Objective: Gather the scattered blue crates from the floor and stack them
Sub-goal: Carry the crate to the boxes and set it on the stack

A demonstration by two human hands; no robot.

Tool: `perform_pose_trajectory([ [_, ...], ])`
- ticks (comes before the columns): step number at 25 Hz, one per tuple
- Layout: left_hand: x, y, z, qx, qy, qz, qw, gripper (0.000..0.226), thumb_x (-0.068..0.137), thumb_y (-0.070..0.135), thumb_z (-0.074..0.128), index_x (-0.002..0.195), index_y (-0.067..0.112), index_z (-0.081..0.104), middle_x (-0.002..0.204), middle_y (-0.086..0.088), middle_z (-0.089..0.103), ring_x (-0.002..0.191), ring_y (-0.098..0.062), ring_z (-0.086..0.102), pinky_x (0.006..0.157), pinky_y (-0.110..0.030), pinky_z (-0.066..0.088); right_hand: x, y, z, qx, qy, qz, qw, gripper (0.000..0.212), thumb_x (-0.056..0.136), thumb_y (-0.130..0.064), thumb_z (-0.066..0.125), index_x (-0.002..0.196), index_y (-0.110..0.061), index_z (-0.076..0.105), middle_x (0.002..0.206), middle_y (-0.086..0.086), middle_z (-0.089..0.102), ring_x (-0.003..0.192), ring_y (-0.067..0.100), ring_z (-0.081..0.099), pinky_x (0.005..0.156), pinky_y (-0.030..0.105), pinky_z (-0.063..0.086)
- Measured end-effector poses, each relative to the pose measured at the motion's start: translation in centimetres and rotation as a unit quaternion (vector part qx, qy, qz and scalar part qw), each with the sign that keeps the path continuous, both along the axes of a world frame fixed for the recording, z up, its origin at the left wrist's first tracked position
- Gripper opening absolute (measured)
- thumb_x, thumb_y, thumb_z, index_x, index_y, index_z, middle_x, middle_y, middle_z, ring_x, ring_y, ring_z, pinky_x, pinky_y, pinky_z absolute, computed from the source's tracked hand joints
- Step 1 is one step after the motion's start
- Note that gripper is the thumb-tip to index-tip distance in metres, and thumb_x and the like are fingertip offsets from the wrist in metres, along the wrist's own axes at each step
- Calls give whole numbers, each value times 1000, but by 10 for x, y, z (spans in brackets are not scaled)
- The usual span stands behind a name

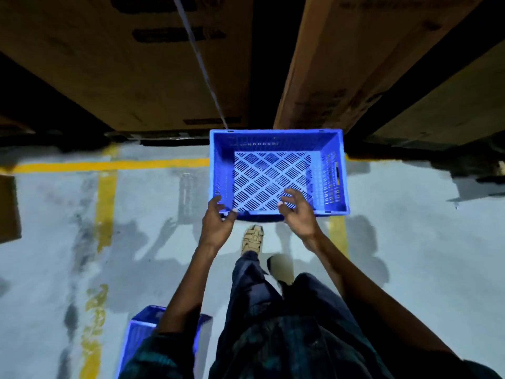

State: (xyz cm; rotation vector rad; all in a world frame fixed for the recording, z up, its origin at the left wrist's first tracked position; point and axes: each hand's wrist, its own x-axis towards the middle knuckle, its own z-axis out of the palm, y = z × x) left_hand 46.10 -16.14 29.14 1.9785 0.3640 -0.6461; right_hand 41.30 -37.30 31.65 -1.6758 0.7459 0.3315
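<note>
Reaching for the blue crate (pixel 278 170), you're at the pick-up step. It sits upright and empty on the grey floor (pixel 410 255), far side against the cardboard boxes (pixel 123 64), a yellow line (pixel 109 165) running off to its left. Your left hand (pixel 217 225) is at the crate's near-left corner, fingers curled on the rim; can't tell if it's actually gripping. Your right hand (pixel 296 212) hovers over the near rim, fingers spread, holding nothing. One foot (pixel 252 239) is just short of the crate. Second crate (pixel 142 332) is behind, well apart from the first. Next, probably: close both hands on the near rim, lift level, carry it back to stack.
</note>
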Motion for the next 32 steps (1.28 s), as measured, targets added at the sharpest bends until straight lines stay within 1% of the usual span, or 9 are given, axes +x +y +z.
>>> perform_pose_trajectory([
  [2, -27, 13, 25, -8, -8, 7, 1000, 51, 92, 25, 65, 139, 22, 44, 122, -5, 62, 100, -21, 62, 75, -26, 49, -16, 10, 21, 21, -5, 60, 998, 44, 95, -18, 59, 137, -19, 45, 122, 1, 60, 113, 26, 60, 89, 41, 50],
  [5, -85, 30, 62, -19, -19, 82, 996, 44, 93, 27, 63, 135, 24, 49, 117, -3, 63, 100, -18, 62, 75, -26, 47, -40, 17, 53, 21, -45, 152, 987, 39, 96, -23, 57, 134, -23, 49, 111, -9, 62, 110, 21, 62, 91, 39, 51],
  [11, -217, 47, 106, -44, -82, 227, 969, 36, 95, 34, 60, 130, 28, 55, 111, 4, 64, 101, -7, 62, 83, -29, 46, -93, 41, 75, 21, -87, 258, 962, 28, 95, -32, 56, 123, -34, 55, 109, -5, 67, 100, 23, 66, 85, 44, 54],
  [15, -293, 72, 121, -23, -116, 336, 934, 33, 95, 32, 61, 128, 26, 59, 110, 4, 65, 100, -5, 61, 84, -28, 46, -107, 75, 87, 15, -91, 340, 936, 21, 94, -25, 58, 115, -30, 57, 104, 3, 70, 89, 23, 70, 72, 32, 53],
  [18, -345, 104, 125, -8, -131, 446, 885, 32, 95, 28, 61, 127, 23, 60, 109, 1, 64, 100, -9, 62, 82, -29, 47, -119, 125, 108, 12, -100, 439, 893, 20, 95, -15, 56, 113, -23, 58, 105, 12, 69, 80, 20, 69, 65, 21, 50],
  [21, -383, 138, 125, -2, -158, 513, 844, 30, 94, 24, 63, 124, 20, 62, 109, -3, 66, 104, -19, 64, 76, -30, 47, -132, 185, 128, 15, -127, 508, 852, 19, 94, -15, 56, 111, -21, 61, 107, 12, 72, 88, 27, 71, 67, 25, 49],
  [24, -415, 174, 126, -2, -184, 567, 803, 25, 93, 21, 64, 118, 22, 63, 105, -7, 69, 100, -26, 67, 79, -38, 53, -152, 251, 143, 33, -155, 551, 819, 18, 94, -20, 56, 111, -22, 63, 105, 7, 72, 86, 22, 71, 68, 26, 49],
  [27, -444, 217, 124, 11, -178, 565, 806, 22, 92, 25, 64, 114, 24, 63, 98, -5, 70, 96, -22, 68, 87, -46, 56, -178, 312, 140, 35, -142, 585, 798, 20, 93, -23, 56, 112, -22, 63, 105, 2, 71, 89, 20, 71, 70, 30, 50],
  [32, -484, 303, 115, 25, -128, 581, 803, 23, 94, 22, 61, 117, 19, 61, 94, -3, 68, 81, -19, 65, 63, -24, 51, -212, 407, 104, -14, -107, 649, 753, 20, 91, -24, 58, 111, -22, 65, 102, 2, 73, 85, 18, 72, 69, 29, 50],
])
